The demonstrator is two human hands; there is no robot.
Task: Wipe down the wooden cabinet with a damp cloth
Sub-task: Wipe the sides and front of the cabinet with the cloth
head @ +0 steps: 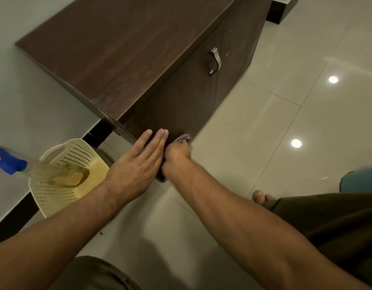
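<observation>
Right now the wipe is low on the wooden cabinet (122, 49), at the bottom near corner of its front face. The right hand (177, 156) is curled tight around the cloth (184, 138), pressing it to the panel; only a patterned tuft shows past the knuckles at about 1 o'clock from that hand, the rest hidden. The left hand (137, 164) lies flat, fingers straight and together, holding nothing, palm against the cabinet's corner just at 9 o'clock of the right hand, touching it or nearly so.

Progress, as a judgement: somewhere mid-task. The top carries no obvious wet sheen or streaks, so I cannot tell if it has been done. The door with the metal handle (214, 61), at 1 o'clock from the hands, looks dry and shows small pale specks, so probably not wiped yet. The far door and side panel cannot be judged.

Left to do, likely: rest of the front, around the handle, maybe the top.

A spray bottle (11, 162) lies in a perforated cream basket (55, 197) on the tiled floor (285, 122), at 9 o'clock from the hands, well apart from the cloth.
</observation>
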